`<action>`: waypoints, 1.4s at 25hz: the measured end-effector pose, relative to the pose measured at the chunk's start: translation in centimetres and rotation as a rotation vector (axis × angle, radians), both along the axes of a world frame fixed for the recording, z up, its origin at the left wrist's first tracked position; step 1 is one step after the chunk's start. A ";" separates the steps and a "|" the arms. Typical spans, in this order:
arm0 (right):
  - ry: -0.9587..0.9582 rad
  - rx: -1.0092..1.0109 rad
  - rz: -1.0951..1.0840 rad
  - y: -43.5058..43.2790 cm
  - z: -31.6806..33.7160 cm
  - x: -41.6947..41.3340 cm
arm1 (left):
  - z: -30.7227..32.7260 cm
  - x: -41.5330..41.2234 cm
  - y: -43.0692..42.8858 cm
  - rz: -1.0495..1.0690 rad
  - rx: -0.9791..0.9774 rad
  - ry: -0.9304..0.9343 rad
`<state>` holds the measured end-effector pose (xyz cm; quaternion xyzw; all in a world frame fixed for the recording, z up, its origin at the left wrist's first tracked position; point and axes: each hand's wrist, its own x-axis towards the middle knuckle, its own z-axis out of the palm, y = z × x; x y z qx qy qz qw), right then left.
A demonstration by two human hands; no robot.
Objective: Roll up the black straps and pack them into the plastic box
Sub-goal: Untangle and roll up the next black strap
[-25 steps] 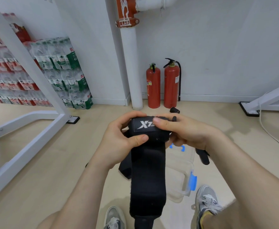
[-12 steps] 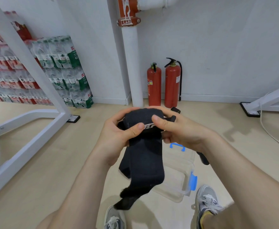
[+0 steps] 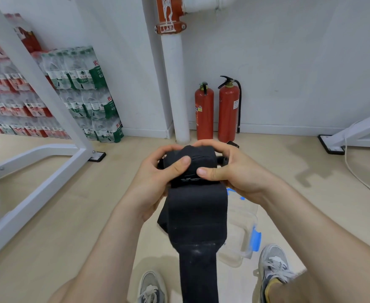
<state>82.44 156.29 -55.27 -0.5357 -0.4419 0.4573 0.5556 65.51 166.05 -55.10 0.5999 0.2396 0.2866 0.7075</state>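
Strap roll (image 3: pixel 198 157) gripped by left hand (image 3: pixel 155 182) and right hand (image 3: pixel 234 173), X logo (image 3: pixel 189 179) half-covered

Access to plastic box (image 3: pixel 243 226): left part covered in view by hanging black strap (image 3: pixel 197 215), gripped by left hand (image 3: pixel 157 182) and right hand (image 3: pixel 234 173); right side open, toward blue latch (image 3: pixel 256 238).
Bare floor (image 3: pixel 81 204): broad lane between white frame (image 3: pixel 48 106) at left and box.
Far side: pipe (image 3: pixel 175 84), two fire extinguishers (image 3: pixel 204 110) against wall (image 3: pixel 289 62).
Left rear: stacked bottle packs (image 3: pixel 85 90).
Right: frame foot (image 3: pixel 354 136), trailing cable (image 3: pixel 359 178).
Near edge: two shoes (image 3: pixel 273 265).
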 end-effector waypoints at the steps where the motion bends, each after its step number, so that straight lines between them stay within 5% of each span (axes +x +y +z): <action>1: 0.021 0.004 0.019 -0.2 0.1 0.0 | 0.0 -0.1 0.1 0.011 0.014 -0.013; 8: 0.107 -0.115 0.060 -0.2 0.5 -0.1 | -0.5 -0.1 0.1 0.042 0.135 -0.036; 17: -0.023 0.017 -0.031 -0.2 0.2 -0.2 | -0.2 0.3 0.0 0.025 -0.073 0.050; 26: 0.059 -0.219 0.080 -0.4 0.6 0.3 | -0.6 -0.2 -0.1 -0.006 0.165 0.041; 31: 0.029 -0.117 0.027 -0.3 0.7 0.7 | -0.3 0.1 -0.2 -0.052 -0.047 0.107; 35: -0.008 -0.110 0.040 -0.5 0.6 0.3 | -0.1 0.2 0.0 -0.051 0.007 0.153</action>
